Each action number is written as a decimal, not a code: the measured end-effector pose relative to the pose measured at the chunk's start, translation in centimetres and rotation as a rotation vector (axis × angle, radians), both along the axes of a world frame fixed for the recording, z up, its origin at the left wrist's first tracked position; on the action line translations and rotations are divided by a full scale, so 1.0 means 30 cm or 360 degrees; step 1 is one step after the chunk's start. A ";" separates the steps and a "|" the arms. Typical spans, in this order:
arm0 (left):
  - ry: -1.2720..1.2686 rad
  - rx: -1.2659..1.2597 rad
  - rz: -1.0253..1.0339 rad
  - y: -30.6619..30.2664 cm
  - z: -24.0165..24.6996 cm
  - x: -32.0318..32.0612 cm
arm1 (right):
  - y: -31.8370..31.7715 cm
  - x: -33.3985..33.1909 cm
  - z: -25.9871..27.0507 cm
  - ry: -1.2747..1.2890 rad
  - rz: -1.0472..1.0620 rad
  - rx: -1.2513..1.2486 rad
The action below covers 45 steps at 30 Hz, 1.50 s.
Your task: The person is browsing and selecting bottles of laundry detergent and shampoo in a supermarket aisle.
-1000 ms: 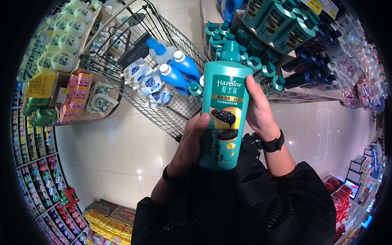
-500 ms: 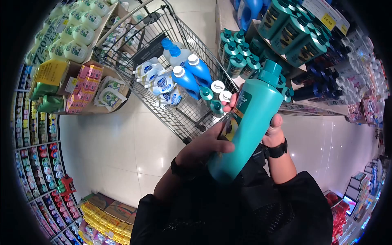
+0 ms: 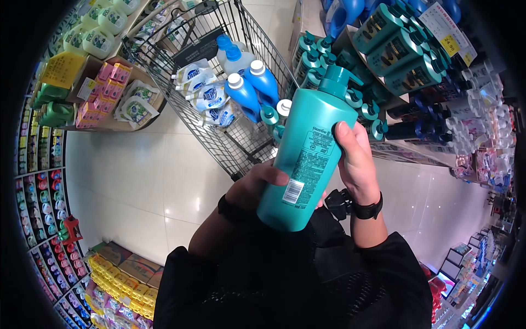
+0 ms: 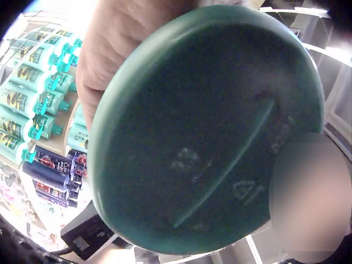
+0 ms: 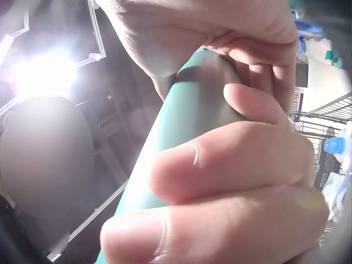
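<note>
A green pump bottle [image 3: 311, 123] of Hazeline shampoo is held tilted in front of the chest, its back label and barcode facing up. My left hand [image 3: 256, 183] grips the lower part, thumb on the near face. My right hand [image 3: 359, 164] holds the upper right side, with the thumb along its edge. The left wrist view is filled by the bottle's dark round base [image 4: 203, 132], and the left hand [image 4: 124, 49] lies behind it. Fingers [image 5: 236, 165] curl across the bottle's side [image 5: 190, 104] in the right wrist view.
Ahead stands a wire shopping cart [image 3: 227, 151] with blue bottles [image 3: 244, 98], white refill pouches [image 3: 208, 96] and smaller green-capped bottles [image 3: 269, 115]. Shelves of similar shampoo bottles [image 3: 402, 66] line the right. A display of pink boxes [image 3: 98, 96] stands left, above pale floor tiles [image 3: 131, 186].
The bottle has been turned round in both hands, from its front label through its side to its back label. The right thumb now lies on the back face.
</note>
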<state>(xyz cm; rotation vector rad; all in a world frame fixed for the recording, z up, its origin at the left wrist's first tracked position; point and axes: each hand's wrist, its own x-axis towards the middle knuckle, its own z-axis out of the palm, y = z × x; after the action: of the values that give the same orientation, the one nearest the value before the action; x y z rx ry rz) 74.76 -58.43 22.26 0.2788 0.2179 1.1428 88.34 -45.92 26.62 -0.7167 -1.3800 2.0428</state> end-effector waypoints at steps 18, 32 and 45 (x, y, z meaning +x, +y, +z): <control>0.2707 0.0076 0.1139 -0.041 -0.199 -0.022 | 0.025 -0.091 0.003 -0.0828 -0.0193 0.0778; 0.3257 -0.0361 0.1059 -0.275 -0.688 -0.225 | -0.003 -0.369 -0.340 -0.1184 0.0513 0.1871; 0.3686 -0.0090 0.0942 -0.335 -0.817 -0.179 | 0.064 -0.599 -0.883 -0.1845 0.0978 0.1988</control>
<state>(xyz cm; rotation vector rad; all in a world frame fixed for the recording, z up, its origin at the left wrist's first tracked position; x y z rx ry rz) 69.39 -68.47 -2.26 1.4611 2.4520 0.7937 70.35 -44.02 0.13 -0.8946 -3.2786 0.4569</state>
